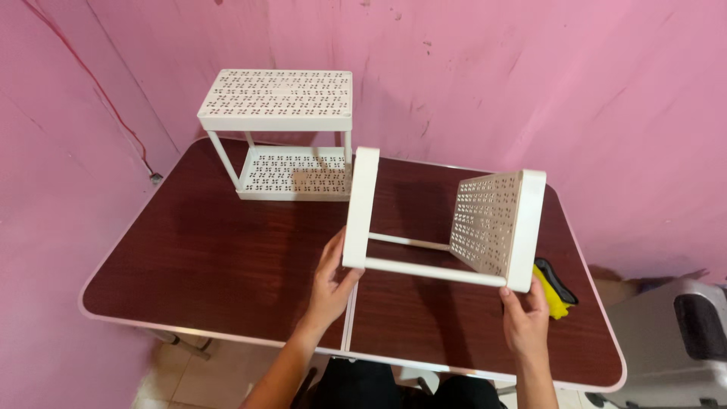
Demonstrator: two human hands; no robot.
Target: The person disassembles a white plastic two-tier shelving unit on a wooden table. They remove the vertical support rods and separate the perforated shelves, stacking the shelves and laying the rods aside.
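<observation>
Two white racks are in play, and the person has one of them up off the worktop (227,257) right now. The tipped rack (443,220) is turned on its side, held in the air over the right half of the dark wood surface. The left hand (331,284) wraps its grip around the lower end of the near shelf panel, thumb in front, fingers behind. The right hand (524,322) pinches the bottom corner of the far shelf panel, a narrow grip right where the lower pole meets it.

Its long axis runs left to right across the view, along the two poles, dipping slightly towards the right hand. Both perforated shelves stand on edge, the right one showing its patterned face back towards the left.

Good handling here looks like this: keep both hands low on the panels, keep the poles level, and avoid twisting one shelf against the other, since the poles look slender and could pop from their sockets.

Behind it, the upright rack (276,136) stands square on the far left part of the worktop, near the pink wall (469,68), well apart from the held one. Just beside the right hand lies a yellow and black object (554,291); what it is cannot be told.
</observation>
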